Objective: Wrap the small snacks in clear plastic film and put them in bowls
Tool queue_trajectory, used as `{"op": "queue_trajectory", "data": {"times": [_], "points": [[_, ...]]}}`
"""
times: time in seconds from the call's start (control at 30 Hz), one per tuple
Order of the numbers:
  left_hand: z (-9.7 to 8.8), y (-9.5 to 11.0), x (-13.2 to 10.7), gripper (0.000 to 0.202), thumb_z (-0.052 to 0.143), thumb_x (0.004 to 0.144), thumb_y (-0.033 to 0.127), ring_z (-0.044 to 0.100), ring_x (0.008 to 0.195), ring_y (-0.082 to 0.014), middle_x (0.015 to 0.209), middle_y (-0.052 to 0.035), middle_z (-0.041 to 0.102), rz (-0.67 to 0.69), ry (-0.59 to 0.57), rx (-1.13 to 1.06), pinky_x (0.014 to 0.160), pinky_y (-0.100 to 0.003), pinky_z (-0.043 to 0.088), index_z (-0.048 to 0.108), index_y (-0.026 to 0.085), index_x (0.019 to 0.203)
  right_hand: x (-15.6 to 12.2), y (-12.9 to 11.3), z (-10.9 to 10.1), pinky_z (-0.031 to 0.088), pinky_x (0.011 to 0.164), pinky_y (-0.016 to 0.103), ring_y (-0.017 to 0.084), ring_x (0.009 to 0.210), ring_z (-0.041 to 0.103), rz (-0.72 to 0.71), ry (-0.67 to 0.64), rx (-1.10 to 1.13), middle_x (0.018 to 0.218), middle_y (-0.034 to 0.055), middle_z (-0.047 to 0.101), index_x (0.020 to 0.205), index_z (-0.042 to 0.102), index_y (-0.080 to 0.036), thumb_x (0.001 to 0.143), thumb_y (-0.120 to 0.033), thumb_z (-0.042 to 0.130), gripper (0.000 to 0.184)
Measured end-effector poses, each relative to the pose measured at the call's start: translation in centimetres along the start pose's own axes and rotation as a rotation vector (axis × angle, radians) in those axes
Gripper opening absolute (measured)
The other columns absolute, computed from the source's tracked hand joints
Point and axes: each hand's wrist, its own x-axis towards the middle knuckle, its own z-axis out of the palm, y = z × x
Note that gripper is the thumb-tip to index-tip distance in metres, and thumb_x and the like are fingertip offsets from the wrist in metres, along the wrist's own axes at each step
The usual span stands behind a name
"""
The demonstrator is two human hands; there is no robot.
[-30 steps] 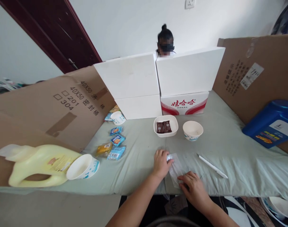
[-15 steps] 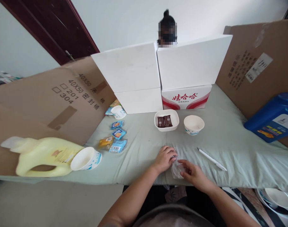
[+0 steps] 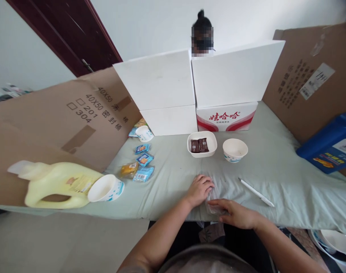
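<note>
Near the front edge of the cloth-covered table lies a clear plastic bag (image 3: 212, 196), crumpled and partly hidden by my hands. My left hand (image 3: 200, 190) rests on its left side, fingers curled down over the plastic. From the right, my right hand (image 3: 235, 213) reaches over the bag with the index finger stretched out and the thumb apart below it. Beyond the hands sits a white square bowl (image 3: 211, 148) holding two dark brown packets (image 3: 199, 145). Beside it stands a round paper bowl (image 3: 234, 148). A white pen (image 3: 256, 192) lies to the right of my right hand.
On the left are several blue snack packets (image 3: 144, 159), a tipped paper bowl (image 3: 107, 189) and a yellow jug (image 3: 63, 185) on its side. White boxes (image 3: 161, 83) wall off the back, with a person's head (image 3: 202, 30) behind. A blue bottle (image 3: 329, 142) leans at right by a cardboard box (image 3: 300, 64).
My right hand has straightened its index finger and moved slightly left and down across the bag. My left hand stays on the plastic. The view has shifted slightly.
</note>
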Motion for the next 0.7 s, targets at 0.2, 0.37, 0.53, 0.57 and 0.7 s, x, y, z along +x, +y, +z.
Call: {"op": "queue_trajectory", "data": {"times": [0.2,0.37,0.53,0.57,0.7], "points": [[0.1,0.0,0.0,0.02,0.06,0.086,0.013,0.049,0.105,-0.0188,0.107,0.0,0.064,0.009,0.004,0.027,0.095,-0.035,0.041,0.069,0.027,0.097,0.6,0.2,0.2,0.05,0.09,0.033,0.018,0.109,0.06,0.012,-0.111,0.141,0.124,0.0068,0.062,0.141,0.042,-0.022,0.082,-0.018,0.051,0.06],[0.0,0.0,0.0,0.017,0.06,0.088,0.017,0.048,0.105,-0.0187,0.107,-0.0005,0.064,0.028,-0.001,0.04,0.095,-0.035,0.04,0.068,0.026,0.1,0.6,0.7,1.9,0.05,0.085,0.04,0.022,0.092,0.062,0.123,0.318,-0.242,0.098,0.0076,0.068,0.115,0.064,-0.02,0.085,-0.021,0.051,0.033],[-0.2,0.1,0.0,0.016,0.059,0.089,0.018,0.049,0.103,-0.0187,0.106,-0.0012,0.063,0.045,0.005,0.021,0.095,-0.034,0.041,0.068,0.025,0.1,-0.9,0.6,3.3,0.046,0.093,0.044,0.027,0.109,0.055,-0.095,0.649,-0.66,0.118,0.0113,0.061,0.113,0.063,-0.022,0.09,-0.021,0.048,0.028],[-0.3,0.2,0.0,0.017,0.059,0.088,0.017,0.049,0.104,-0.0188,0.106,-0.0012,0.063,0.04,0.008,0.018,0.095,-0.034,0.041,0.068,0.025,0.1,-1.2,0.7,3.6,0.044,0.096,0.045,0.027,0.116,0.053,-0.143,0.643,-0.726,0.124,0.011,0.059,0.118,0.061,-0.023,0.091,-0.022,0.048,0.03],[-0.5,0.5,-0.1,0.017,0.059,0.088,0.017,0.05,0.105,-0.0201,0.107,-0.0022,0.063,0.032,0.003,0.012,0.096,-0.036,0.04,0.069,0.025,0.1,-1.7,2.0,4.7,0.033,0.108,0.049,0.029,0.134,0.038,-0.312,0.436,-0.943,0.144,0.009,0.047,0.14,0.043,-0.022,0.085,-0.026,0.059,0.058]]}}
